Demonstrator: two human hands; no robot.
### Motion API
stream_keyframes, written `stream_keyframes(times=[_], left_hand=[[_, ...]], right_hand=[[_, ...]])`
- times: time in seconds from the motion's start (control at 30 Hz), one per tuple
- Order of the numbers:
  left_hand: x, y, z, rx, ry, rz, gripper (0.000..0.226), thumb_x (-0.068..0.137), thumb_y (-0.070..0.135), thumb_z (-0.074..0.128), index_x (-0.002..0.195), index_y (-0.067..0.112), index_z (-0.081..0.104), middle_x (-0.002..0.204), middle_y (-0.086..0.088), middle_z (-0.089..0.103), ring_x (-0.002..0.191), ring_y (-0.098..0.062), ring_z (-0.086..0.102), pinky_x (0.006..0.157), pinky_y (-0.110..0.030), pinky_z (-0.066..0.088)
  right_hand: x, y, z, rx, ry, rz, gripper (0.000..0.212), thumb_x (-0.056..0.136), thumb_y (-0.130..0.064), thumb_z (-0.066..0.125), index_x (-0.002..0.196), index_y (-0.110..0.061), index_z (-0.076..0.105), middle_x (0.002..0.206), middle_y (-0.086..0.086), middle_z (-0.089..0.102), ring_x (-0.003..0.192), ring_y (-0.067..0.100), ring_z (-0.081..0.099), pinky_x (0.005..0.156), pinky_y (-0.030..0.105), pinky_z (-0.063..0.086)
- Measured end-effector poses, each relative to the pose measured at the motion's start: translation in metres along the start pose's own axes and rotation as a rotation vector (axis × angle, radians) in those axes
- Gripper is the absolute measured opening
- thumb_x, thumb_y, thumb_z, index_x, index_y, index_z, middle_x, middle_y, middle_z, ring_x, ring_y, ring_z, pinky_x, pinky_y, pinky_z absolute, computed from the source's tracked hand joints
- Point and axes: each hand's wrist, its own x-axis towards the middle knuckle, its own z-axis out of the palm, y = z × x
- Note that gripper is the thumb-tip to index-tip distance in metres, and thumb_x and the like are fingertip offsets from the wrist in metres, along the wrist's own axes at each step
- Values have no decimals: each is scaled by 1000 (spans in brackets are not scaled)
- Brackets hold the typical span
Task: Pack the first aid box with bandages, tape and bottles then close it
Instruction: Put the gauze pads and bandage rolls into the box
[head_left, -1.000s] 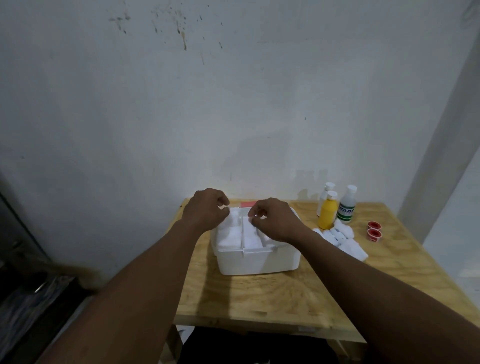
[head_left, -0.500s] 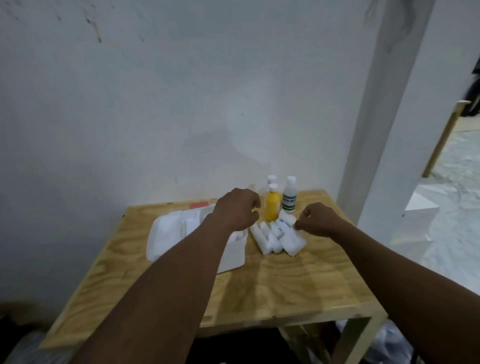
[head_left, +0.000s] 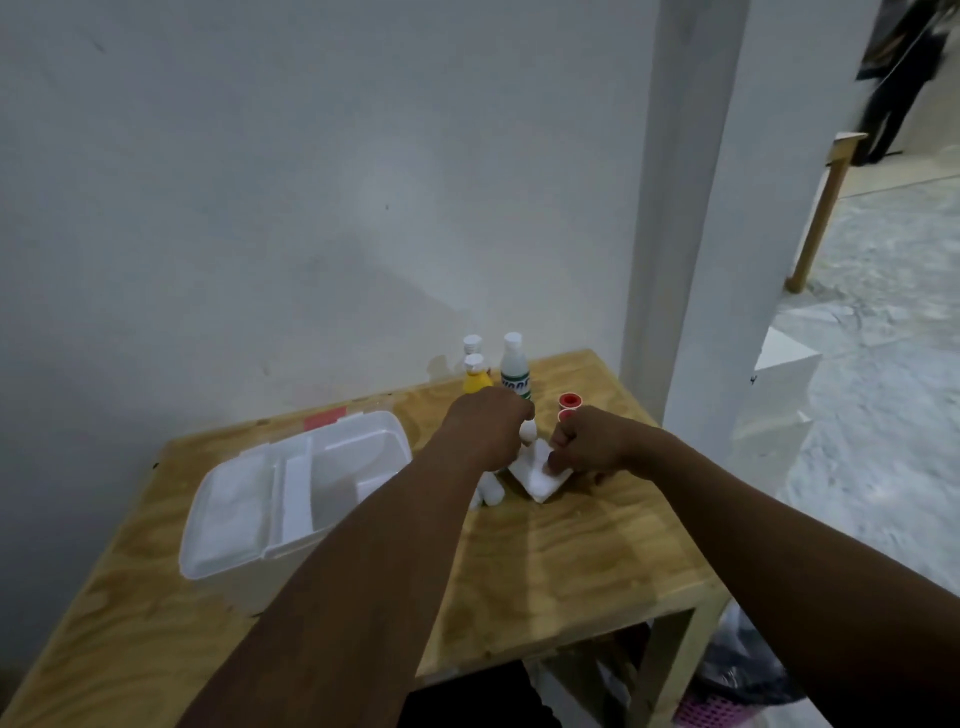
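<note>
The white first aid box stands open on the left of the wooden table, with its inner tray showing. To its right lies a pile of white bandage rolls. My left hand is curled over the pile and grips one bandage roll. My right hand pinches a white bandage pack at its top edge. Behind the hands stand a yellow bottle, a white bottle with a green label and a third white-capped bottle. Two red tape rolls sit beside them.
A white wall runs along the table's far edge and a white pillar rises at its right corner. Under the table's right end are a pink basket and a dark bag. A person stands far off at the top right.
My view has swung right. Both hands left the box and moved right to the bandage pile, where each now holds a bandage.
</note>
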Motion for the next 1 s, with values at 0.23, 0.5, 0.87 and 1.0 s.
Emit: stream_keyframes(times=[0.23,0.5,0.87,1.0], left_hand=[[8,2,8,21,-31,-51,36,91,11,61,126,16,65,119,-8,67,105,-25,66,79,-40,59],[4,-6,9,19,-49,-90,24,92,9,62,115,10,68,108,-11,67,98,-27,66,73,-38,55],[1,-7,15,12,-84,-79,35,88,0,65,123,3,65,115,-18,67,99,-31,68,72,-36,52],[-1,-8,16,-2,-53,-80,36,89,1,63,125,5,63,119,-18,64,103,-31,66,71,-32,46]], right_hand=[[-2,8,-3,95,-28,15,28,87,-16,69,106,4,64,84,14,68,64,20,65,54,28,49],[0,11,-3,135,-42,35,27,87,-17,70,109,-1,65,85,14,71,68,19,68,62,34,52],[-1,12,2,146,-21,41,23,87,-17,70,106,-5,64,79,9,68,60,15,65,60,32,53],[1,12,1,143,-31,43,23,88,-17,70,106,-5,63,80,9,68,60,16,64,62,33,52]])
